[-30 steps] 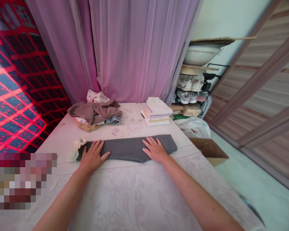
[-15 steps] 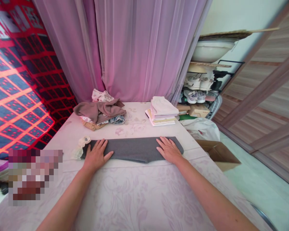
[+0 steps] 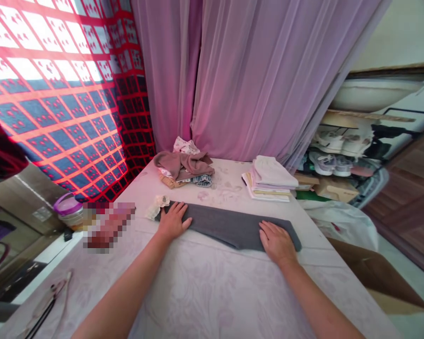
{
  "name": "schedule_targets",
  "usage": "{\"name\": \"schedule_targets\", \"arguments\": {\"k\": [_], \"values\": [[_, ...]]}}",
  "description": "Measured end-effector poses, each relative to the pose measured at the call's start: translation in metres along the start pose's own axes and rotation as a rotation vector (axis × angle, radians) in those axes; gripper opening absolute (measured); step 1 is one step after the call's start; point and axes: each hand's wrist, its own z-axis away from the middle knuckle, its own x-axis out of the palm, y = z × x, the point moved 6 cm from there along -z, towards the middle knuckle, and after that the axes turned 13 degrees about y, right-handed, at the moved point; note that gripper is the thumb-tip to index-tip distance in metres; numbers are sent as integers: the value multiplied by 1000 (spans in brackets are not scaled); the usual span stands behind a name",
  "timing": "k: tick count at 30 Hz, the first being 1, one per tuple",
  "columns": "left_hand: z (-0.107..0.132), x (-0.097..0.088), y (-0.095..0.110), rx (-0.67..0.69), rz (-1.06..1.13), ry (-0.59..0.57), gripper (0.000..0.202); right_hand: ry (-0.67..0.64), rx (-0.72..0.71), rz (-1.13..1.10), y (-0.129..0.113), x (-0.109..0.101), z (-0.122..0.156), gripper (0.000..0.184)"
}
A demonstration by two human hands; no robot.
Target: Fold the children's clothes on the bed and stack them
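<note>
"What are the hands doing?"

"Both are lying flat and open with the fingers spread, and neither is gripping anything. The left hand [image 3: 173, 222] is pressing on the left end of a long dark grey folded cloth [image 3: 229, 231], and the right hand [image 3: 276, 243] is pressing just in from its right end."

"Where is that cloth lying?"

"It's stretching across a bed with a pale pink floral sheet [image 3: 205, 292], between the hands and the other clothes."

"What's around it?"

"A crumpled cream lace-edged scrap [image 3: 158, 207] is sitting just beside the cloth's left end. Further back, a loose heap of mauve-brown clothes [image 3: 182, 165] and a neat stack of folded pale clothes [image 3: 270, 178] are resting on the sheet, well apart, in front of a sheer lilac curtain [image 3: 247, 80]."

"And off the bed?"

"A white plastic bag [image 3: 342, 226] and an open brown cardboard box [image 3: 374, 268] are standing to the right, with grey-and-white trainers [image 3: 321, 164] sitting on a rack behind them."
</note>
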Motion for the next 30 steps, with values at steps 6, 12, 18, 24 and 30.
{"name": "schedule_targets", "arguments": {"k": [6,12,18,24,30], "values": [[1,1,-1,-12,16,12,53,54,-27,22,-2,-2,0,34],[3,-2,1,-24,8,17,52,88,-51,33,-4,-4,-1,35],[4,-7,3,-11,-2,83,49,93,-34,6,-1,0,1,35],[7,-11,0,-39,-35,169,49,105,-36,-9,1,2,3,37],[7,-7,-4,-109,-41,141,50,114,-49,-12,0,-1,2,37]]}}
